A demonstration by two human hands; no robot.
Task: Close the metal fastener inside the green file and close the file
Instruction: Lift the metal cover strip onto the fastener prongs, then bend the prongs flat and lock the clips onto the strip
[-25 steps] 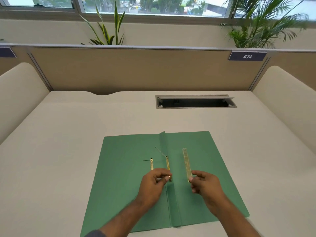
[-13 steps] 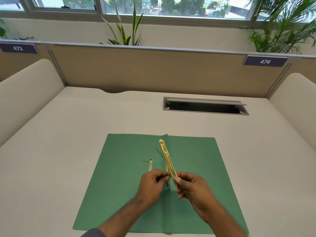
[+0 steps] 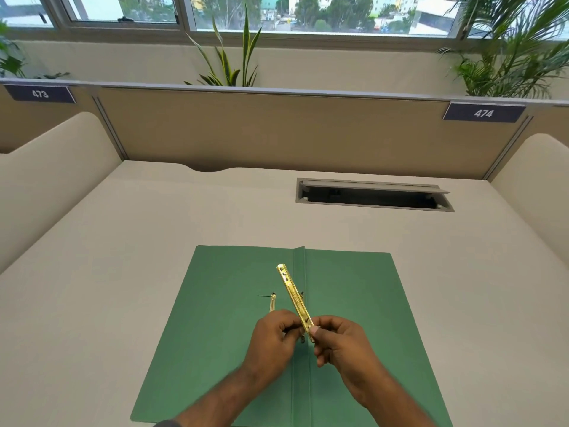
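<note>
Green file (image 3: 221,334) lies open on the table (image 3: 123,241). Right hand (image 3: 345,340) pinches the brass fastener bar (image 3: 294,298) above its spine; left hand (image 3: 271,337) grips a prong. Next, I judge: thread the bar over the prongs.

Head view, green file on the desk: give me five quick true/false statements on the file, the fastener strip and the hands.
1. The green file lies open and flat on the desk. True.
2. The gold metal strip lies flat on the right half of the file. False: it is lifted and tilted, its near end pinched by the right hand.
3. The left hand grips a prong close to the file's centre fold. True.
4. Papers are threaded on the fastener. False: no papers show in the file.
5. The cable hatch at the back of the desk is shut. False: its lid is raised and the slot is open.
</note>
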